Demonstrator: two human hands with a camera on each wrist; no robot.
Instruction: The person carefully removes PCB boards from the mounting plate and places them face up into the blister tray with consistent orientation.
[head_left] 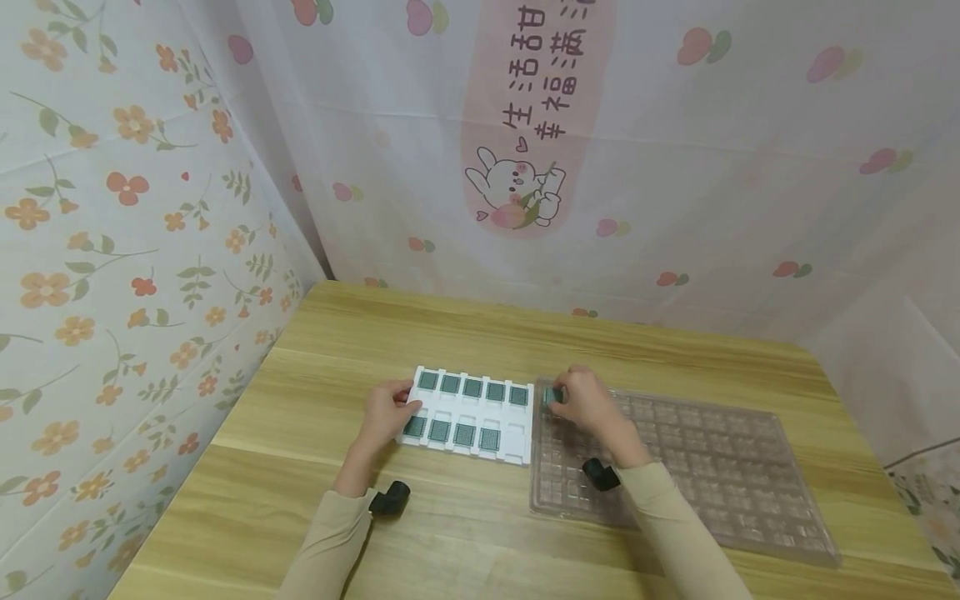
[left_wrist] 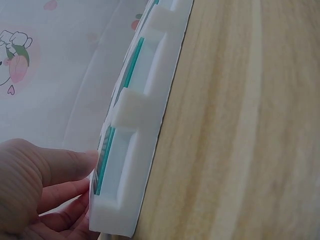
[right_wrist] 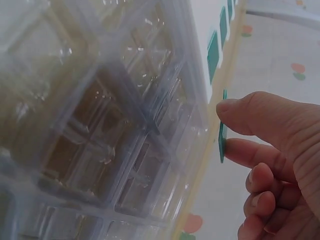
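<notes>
A white tray (head_left: 515, 442) lies on the table in the head view, with two rows of thin green square chips (head_left: 472, 388) in its slots. The front row's rightmost slot holds no chip. My left hand (head_left: 386, 412) grips the tray's left end, thumb near a corner chip, as the left wrist view also shows. Over the far left corner of a clear plastic tray (head_left: 697, 475), my right hand (head_left: 591, 406) pinches one green chip (right_wrist: 223, 142) by its edges between thumb and index finger. That chip stands on edge in the right wrist view; the other fingers curl below.
The clear tray has a grid of many small pockets and sits directly right of the white tray on the wooden table (head_left: 442, 533). A black wrist mount (head_left: 390, 498) is on the left wrist, another (head_left: 600, 474) on the right. Patterned curtains (head_left: 375, 167) hang behind and left.
</notes>
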